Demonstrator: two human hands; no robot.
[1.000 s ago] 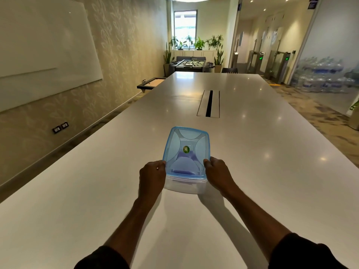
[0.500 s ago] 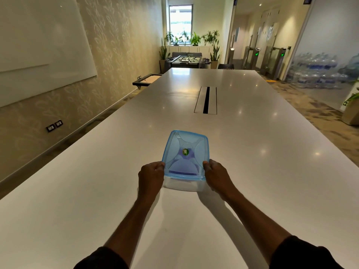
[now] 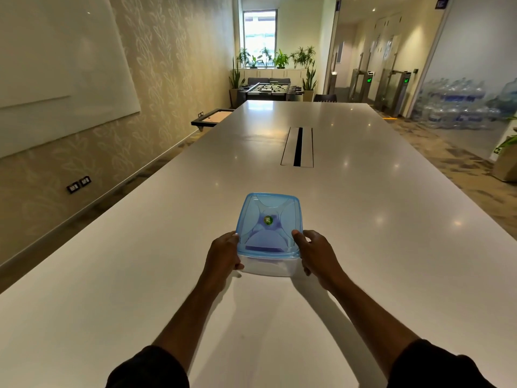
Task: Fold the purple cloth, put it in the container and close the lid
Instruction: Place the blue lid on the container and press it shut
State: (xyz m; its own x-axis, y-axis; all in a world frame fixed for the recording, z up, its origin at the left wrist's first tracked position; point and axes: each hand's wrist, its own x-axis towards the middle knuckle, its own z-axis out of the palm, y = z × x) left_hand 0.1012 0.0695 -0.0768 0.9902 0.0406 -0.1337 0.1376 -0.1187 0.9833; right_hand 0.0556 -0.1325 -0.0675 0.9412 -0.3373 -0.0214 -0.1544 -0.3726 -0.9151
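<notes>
A clear plastic container [image 3: 267, 266] stands on the white table [image 3: 363, 247] in front of me. Its translucent blue lid [image 3: 270, 219] with a green round sticker lies on top. The folded purple cloth [image 3: 263, 249] shows through the lid inside the container. My left hand [image 3: 223, 254] grips the container's near left side, thumb on the lid's edge. My right hand [image 3: 314, 254] holds the near right corner, fingers partly spread along the wall.
A cable slot [image 3: 298, 147] runs along the table's middle, farther away. A whiteboard [image 3: 56, 74] hangs on the left wall. A foosball table [image 3: 270, 89] and plants stand beyond the table's far end. Stacked water bottles [image 3: 458, 105] sit behind glass at the right.
Both hands have stayed at the container's near corners. My right hand's fingers have loosened and spread a little. The view has tilted slightly.
</notes>
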